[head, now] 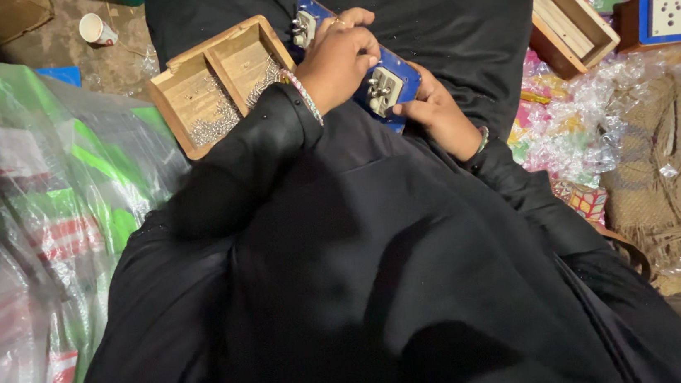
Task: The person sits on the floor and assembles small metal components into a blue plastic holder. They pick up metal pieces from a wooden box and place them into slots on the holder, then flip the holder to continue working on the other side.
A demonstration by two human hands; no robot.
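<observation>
A blue rectangular switch plate (398,75) with white socket parts on its back lies across my lap, over black cloth. My left hand (338,60) rests on top of the plate with fingers curled over its middle. My right hand (438,114) grips the plate's near end from below. A small white component (383,91) shows between the two hands, and another (304,28) sits at the plate's far end.
A wooden two-compartment box (192,77) holding several small metal screws sits left of my hands. Plastic-wrapped bags (35,213) fill the left. At right are a wooden frame (569,15), finished switchboards (677,13), crumpled plastic (592,121) and a jute sack (664,177). A paper cup (96,28) stands on the floor.
</observation>
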